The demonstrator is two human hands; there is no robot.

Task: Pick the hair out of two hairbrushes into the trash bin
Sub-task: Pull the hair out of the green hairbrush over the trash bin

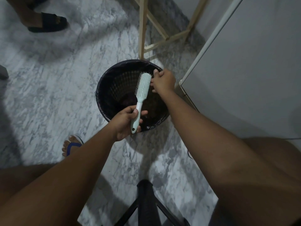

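Grey marble floor [57, 82], wooden stand [143, 26], white cabinet [252, 62].

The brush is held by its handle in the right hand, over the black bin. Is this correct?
Not quite. The head view shows the left hand gripping the brush by its handle. The right hand is up at the brush's head, fingers curled. The rest holds: the brush is over the black bin.

Left hand [124, 123], right hand [163, 81]: curled.
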